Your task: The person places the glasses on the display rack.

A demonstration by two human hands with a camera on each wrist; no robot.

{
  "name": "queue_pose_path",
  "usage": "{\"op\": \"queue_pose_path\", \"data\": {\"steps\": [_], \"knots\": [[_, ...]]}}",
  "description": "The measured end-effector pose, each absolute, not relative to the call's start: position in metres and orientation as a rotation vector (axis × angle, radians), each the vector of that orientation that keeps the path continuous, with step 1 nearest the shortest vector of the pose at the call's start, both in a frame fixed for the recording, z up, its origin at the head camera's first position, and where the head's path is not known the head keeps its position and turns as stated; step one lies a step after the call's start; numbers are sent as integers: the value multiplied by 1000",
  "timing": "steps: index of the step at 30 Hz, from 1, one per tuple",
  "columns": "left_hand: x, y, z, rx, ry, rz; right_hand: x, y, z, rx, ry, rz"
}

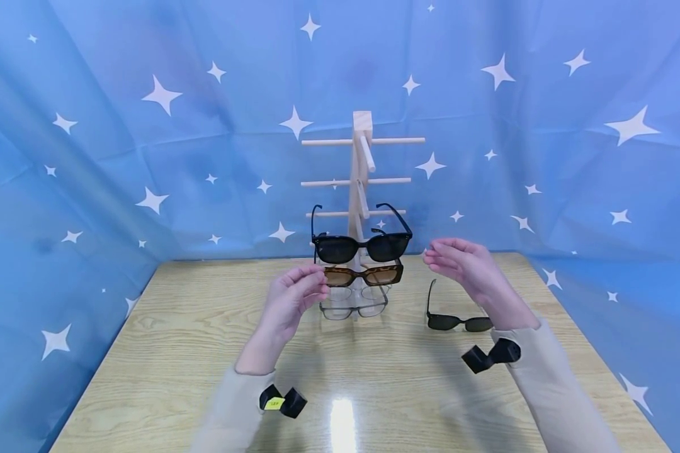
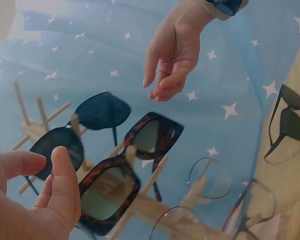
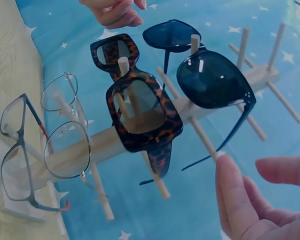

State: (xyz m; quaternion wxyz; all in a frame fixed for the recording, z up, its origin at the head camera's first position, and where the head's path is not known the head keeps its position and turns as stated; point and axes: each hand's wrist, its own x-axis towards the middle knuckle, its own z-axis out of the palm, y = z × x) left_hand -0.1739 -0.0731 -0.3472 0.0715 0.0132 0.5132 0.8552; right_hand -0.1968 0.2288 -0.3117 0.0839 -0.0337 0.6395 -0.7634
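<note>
Black sunglasses [image 1: 340, 249] rest on the wooden display stand [image 1: 358, 189], above tortoiseshell sunglasses [image 3: 145, 115] on the same stand. My left hand [image 1: 297, 292] is raised at the left of the two pairs; in the head view its fingertips overlap the tortoiseshell frame's edge. In the right wrist view a gap shows between that hand and the glasses. To the right of the black pair hovers my right hand [image 1: 464, 267], fingers loosely bent with nothing between thumb and fingertips. Lower on the stand hang round wire glasses [image 3: 67, 150] and grey-framed glasses [image 1: 354, 313].
Another pair of dark sunglasses [image 1: 443, 323] lies on the wooden table [image 1: 164, 352] below my right hand. Bare pegs [image 1: 396, 140] stick out from the stand's upper part. Behind the table hangs a blue curtain [image 1: 204, 157] with white stars.
</note>
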Motion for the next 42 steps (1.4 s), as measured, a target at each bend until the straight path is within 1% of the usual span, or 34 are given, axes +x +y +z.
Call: {"op": "queue_pose_path", "data": {"steps": [20,36,42], "knots": [[-158,-36,-372,210,1510,2403,-178,258,-336,-87,1857,-2315],[-152,8,-404,261,1468,2266,-163,287,-361,-76,1910,-2296],[-146,27,-419,223,1489,2211,-159,299,-374,-66,1887,-2300]]}}
